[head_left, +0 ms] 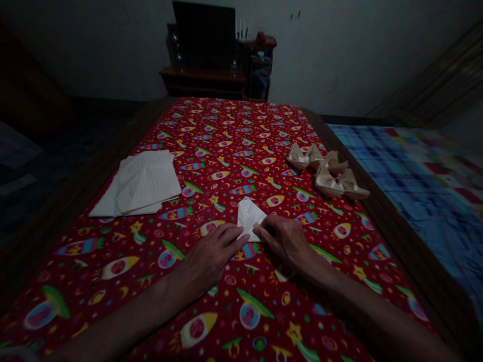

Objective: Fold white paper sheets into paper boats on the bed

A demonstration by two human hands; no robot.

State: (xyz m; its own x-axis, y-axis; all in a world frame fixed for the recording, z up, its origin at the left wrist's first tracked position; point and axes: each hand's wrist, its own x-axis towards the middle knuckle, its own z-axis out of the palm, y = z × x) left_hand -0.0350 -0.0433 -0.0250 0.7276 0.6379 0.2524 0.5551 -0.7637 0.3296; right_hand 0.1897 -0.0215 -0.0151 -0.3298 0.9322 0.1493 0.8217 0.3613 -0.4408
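Observation:
A small folded white paper (249,216) lies on the red patterned tablecloth (234,136), its point turned away from me. My left hand (211,254) rests flat with its fingers stretched out, the fingertips pressing on the paper's lower left edge. My right hand (285,239) lies beside it, fingers curled down onto the paper's lower right edge. Both hands touch the paper and press it to the table.
A stack of white lined sheets (141,183) lies at the left. Several folded paper shapes (328,173) sit near the table's right edge. A blue checked mat (415,171) covers the floor at right. A dark cabinet with a screen (206,50) stands behind the table.

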